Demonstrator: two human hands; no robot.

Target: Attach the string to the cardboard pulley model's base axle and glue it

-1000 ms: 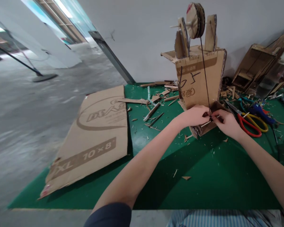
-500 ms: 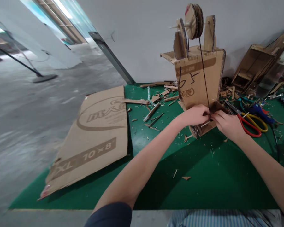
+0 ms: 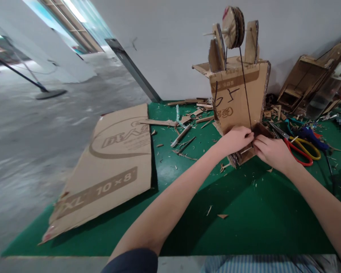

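Head view: I have the left hand (image 3: 238, 138) and right hand (image 3: 274, 152) pinching the black string (image 3: 246, 89) low, at the cardboard tower's (image 3: 255, 89) near side, left of the red-and-yellow scissors (image 3: 287, 145).

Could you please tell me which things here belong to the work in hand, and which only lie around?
Seemingly in the work:
dark string, at the left hand and right hand
cardboard stand
cardboard wheel

Apparently lying about:
printed cardboard sheet
scissors
loose scraps
clear bottle
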